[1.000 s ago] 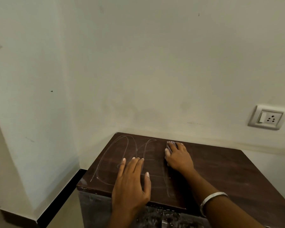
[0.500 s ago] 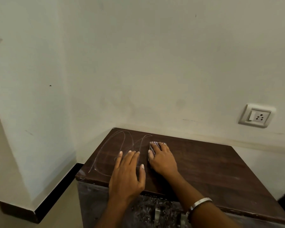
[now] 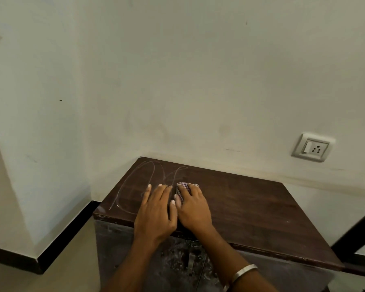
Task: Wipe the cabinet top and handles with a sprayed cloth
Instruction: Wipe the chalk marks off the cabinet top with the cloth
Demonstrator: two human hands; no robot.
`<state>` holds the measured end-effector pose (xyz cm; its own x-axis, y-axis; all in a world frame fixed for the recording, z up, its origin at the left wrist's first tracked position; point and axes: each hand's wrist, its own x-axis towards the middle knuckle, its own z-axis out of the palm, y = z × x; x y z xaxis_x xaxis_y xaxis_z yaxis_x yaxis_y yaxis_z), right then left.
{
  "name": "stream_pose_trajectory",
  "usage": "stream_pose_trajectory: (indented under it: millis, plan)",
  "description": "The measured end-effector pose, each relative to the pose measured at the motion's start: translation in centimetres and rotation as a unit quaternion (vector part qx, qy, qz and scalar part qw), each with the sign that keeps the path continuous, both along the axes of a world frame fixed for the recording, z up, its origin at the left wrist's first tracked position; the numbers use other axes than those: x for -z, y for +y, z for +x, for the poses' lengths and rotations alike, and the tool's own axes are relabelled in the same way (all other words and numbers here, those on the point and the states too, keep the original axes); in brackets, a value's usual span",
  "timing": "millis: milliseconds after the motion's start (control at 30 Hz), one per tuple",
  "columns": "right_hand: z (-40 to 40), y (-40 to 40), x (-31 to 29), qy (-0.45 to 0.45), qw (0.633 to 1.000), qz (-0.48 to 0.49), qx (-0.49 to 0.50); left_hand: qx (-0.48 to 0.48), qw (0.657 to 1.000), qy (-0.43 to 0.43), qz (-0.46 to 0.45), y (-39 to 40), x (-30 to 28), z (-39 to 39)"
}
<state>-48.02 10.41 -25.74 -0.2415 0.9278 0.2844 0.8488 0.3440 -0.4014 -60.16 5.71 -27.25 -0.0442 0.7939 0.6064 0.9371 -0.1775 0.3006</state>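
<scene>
Pressing down on a small checked cloth, the fingers of the right hand curl over it and hold it bunched against the dark wooden cabinet top, a little left of the middle and toward the far half. Only the cloth's far and left edges show; the rest is hidden under the palm. Just beside it on the left, the left hand lies flat with its fingers straight and slightly spread, holding nothing, its thumb touching or almost touching the right thumb.

Pale looping streaks mark the far-left part of the top, so that patch looks like the ground now being covered, while the wide stretch to the right carries no such marks. A metal handle shows on the mottled cabinet front below the near edge, between the two forearms, with no hand on it. A silver bangle sits on the right wrist. A wall socket is on the far wall to the right.

The likely trouble from here: with the cloth balled so small, each pass covers little, so strips may be missed or streaks left behind. The braced left hand may also shield the surface beneath it from the wipe.
</scene>
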Motion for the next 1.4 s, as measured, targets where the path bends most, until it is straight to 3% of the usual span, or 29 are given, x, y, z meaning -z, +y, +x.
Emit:
stream_pose_trajectory:
  millis: [333,433,667,933,1067,1400]
  plan:
    - [8.6,-1.3,-0.8,-0.013,0.993,-0.047,0.109,0.003,1.000,0.006,0.000,-0.2,-0.1,-0.4]
    - [7.0,-2.5,-0.8,-0.013,0.993,-0.039,0.109,0.002,1.000,0.006,-0.004,-0.3,-0.3,-0.3]
    - [1.1,-5.6,-0.6,0.019,1.000,-0.018,0.010,-0.023,1.000,0.015,-0.006,-0.3,-0.1,-2.1]
    - [5.8,-6.1,-1.0,0.003,0.995,-0.027,0.094,-0.033,0.999,0.006,-0.005,-0.4,0.0,-4.6]
    - [3.9,-6.3,-1.0,-0.006,0.992,-0.032,0.120,-0.039,0.999,0.011,-0.001,-0.3,0.2,-6.4]
    - [-5.7,-6.8,-1.0,0.004,1.000,-0.027,-0.014,-0.046,0.999,0.015,-0.008,0.5,0.4,-9.0]
